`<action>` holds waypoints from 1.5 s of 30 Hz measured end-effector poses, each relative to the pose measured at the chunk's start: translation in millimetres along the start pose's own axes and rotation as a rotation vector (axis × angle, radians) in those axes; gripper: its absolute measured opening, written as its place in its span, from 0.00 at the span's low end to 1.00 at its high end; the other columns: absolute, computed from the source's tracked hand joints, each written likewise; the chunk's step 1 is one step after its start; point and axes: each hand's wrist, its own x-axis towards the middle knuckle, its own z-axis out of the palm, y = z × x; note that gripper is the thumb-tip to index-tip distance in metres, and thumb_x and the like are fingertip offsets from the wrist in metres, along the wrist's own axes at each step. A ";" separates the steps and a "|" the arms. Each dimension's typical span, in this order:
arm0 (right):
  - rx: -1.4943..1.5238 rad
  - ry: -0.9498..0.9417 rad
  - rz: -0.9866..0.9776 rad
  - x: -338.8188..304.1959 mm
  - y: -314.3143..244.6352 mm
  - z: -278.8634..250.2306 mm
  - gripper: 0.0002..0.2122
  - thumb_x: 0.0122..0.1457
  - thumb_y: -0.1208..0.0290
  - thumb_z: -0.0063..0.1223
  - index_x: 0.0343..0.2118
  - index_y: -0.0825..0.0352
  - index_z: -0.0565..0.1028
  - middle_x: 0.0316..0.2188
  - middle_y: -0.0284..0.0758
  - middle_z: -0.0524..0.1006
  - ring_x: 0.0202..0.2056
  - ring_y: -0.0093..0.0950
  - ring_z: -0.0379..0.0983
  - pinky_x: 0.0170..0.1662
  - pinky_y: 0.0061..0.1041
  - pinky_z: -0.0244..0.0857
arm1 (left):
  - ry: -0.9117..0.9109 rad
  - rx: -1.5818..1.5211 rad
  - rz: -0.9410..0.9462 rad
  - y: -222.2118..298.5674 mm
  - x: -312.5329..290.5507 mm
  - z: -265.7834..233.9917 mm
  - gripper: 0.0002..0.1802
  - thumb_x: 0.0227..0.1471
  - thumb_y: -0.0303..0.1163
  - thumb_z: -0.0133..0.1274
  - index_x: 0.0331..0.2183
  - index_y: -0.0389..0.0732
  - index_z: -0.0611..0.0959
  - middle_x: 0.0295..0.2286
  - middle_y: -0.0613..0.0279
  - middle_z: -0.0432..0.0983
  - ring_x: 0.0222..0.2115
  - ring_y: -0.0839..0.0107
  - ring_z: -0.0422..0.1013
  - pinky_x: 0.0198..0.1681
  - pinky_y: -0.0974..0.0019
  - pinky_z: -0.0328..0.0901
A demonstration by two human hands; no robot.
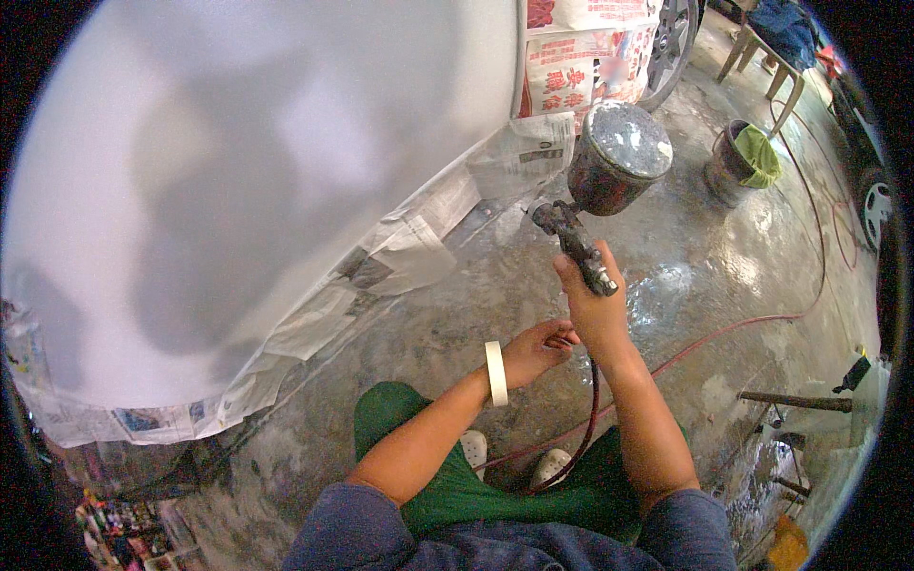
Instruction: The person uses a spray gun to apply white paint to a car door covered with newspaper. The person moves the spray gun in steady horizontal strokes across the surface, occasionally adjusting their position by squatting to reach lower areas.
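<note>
My right hand [597, 300] is wrapped round the handle of a spray gun [574, 246]. On top of the gun stands a round, paint-stained cup [619, 160] with a metallic lid. The nozzle points left, toward a smooth whitish car panel [314, 190]. A dark red hose [595, 404] hangs down from below my right hand. Close beside the right wrist, my left hand [538, 352] has its fingers curled; whether they hold anything is hidden. A roll of masking tape [496, 373] sits around my left wrist like a bracelet.
Newspaper masking [419, 233] lines the panel's lower edge, and printed paper [566, 81] hangs near a car wheel [671, 48]. A bucket [728, 167] with a green cloth stands on the wet-looking concrete. The hose [724, 331] runs across the floor. A stool [762, 62] is at the far right.
</note>
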 end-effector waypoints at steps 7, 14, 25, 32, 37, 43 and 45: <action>-0.061 -0.161 -0.125 -17.8 -20.7 -11.8 0.18 0.55 0.61 0.65 0.37 0.66 0.70 0.23 0.40 0.76 0.24 0.28 0.71 0.29 0.31 0.66 | -0.010 0.045 -0.002 20.9 3.2 3.7 0.20 0.55 0.35 0.54 0.48 0.37 0.75 0.41 0.62 0.74 0.43 0.73 0.70 0.50 0.66 0.65; -0.113 -0.089 -0.161 -21.3 -46.2 -23.1 0.18 0.52 0.62 0.68 0.37 0.67 0.71 0.24 0.41 0.78 0.26 0.30 0.76 0.30 0.30 0.68 | -0.031 0.014 -0.041 25.6 0.8 0.3 0.25 0.54 0.33 0.55 0.53 0.35 0.73 0.41 0.61 0.75 0.43 0.73 0.70 0.50 0.66 0.65; -0.172 -0.054 -0.315 -29.0 -62.3 -27.1 0.19 0.51 0.61 0.68 0.39 0.67 0.71 0.27 0.43 0.79 0.28 0.36 0.79 0.31 0.31 0.70 | 0.000 0.041 0.056 -4.4 9.4 -4.9 0.26 0.53 0.32 0.56 0.53 0.34 0.73 0.44 0.59 0.75 0.44 0.71 0.71 0.50 0.65 0.66; -0.191 -0.327 -0.302 -44.1 -54.9 -7.9 0.20 0.52 0.58 0.67 0.38 0.66 0.71 0.26 0.43 0.78 0.30 0.42 0.79 0.32 0.36 0.70 | -0.050 0.326 -0.077 -7.8 9.4 -7.9 0.21 0.54 0.35 0.55 0.46 0.34 0.76 0.47 0.50 0.74 0.47 0.66 0.71 0.49 0.62 0.67; -0.048 -0.488 -0.328 -48.3 -51.9 5.2 0.22 0.54 0.60 0.66 0.48 0.66 0.73 0.31 0.43 0.80 0.33 0.39 0.80 0.37 0.32 0.70 | 0.014 0.337 -0.014 -12.6 4.8 -3.2 0.21 0.55 0.35 0.54 0.47 0.34 0.76 0.48 0.50 0.73 0.48 0.65 0.70 0.50 0.62 0.66; 0.171 -0.508 -0.263 -34.5 -55.9 22.9 0.24 0.55 0.66 0.64 0.54 0.66 0.71 0.38 0.42 0.82 0.39 0.30 0.80 0.43 0.27 0.70 | 0.138 0.380 0.082 3.8 -13.5 -6.0 0.21 0.56 0.35 0.52 0.49 0.35 0.75 0.49 0.49 0.72 0.48 0.63 0.70 0.50 0.61 0.66; 0.299 -0.501 -0.202 -29.4 -67.3 29.3 0.23 0.56 0.67 0.63 0.53 0.67 0.72 0.39 0.40 0.82 0.39 0.27 0.79 0.44 0.27 0.70 | 0.202 0.436 0.073 22.0 -40.2 -7.3 0.21 0.57 0.35 0.51 0.49 0.35 0.75 0.50 0.49 0.72 0.49 0.63 0.70 0.50 0.60 0.66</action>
